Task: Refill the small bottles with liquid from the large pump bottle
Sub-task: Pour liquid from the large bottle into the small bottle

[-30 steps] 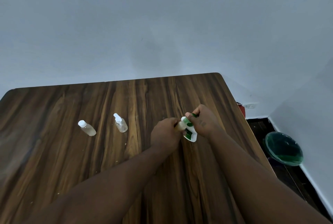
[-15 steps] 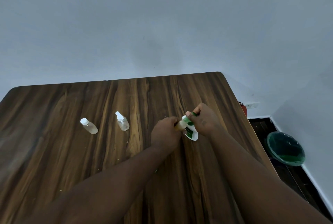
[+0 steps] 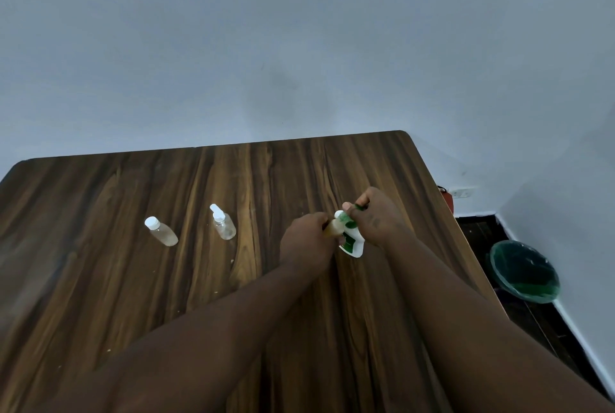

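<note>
On the tabletop [image 3: 100,296] stand a capped bottle [image 3: 161,231] and a spray-top bottle [image 3: 223,224], apart, with a gap I could pass between. Wider bare wood lies between the spray-top bottle and my left hand [image 3: 306,239], which grips a third bottle [image 3: 332,229] against the pump bottle [image 3: 352,241] held by my right hand [image 3: 376,218]; the wall [image 3: 299,63] closes the far edge

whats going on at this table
A person is refilling bottles at a wooden table. The left hand holds a small bottle up to the top of the white-and-green pump bottle, while the right hand grips its pump head. A flat-capped bottle and a nozzle-topped bottle stand untouched to the left.
</note>
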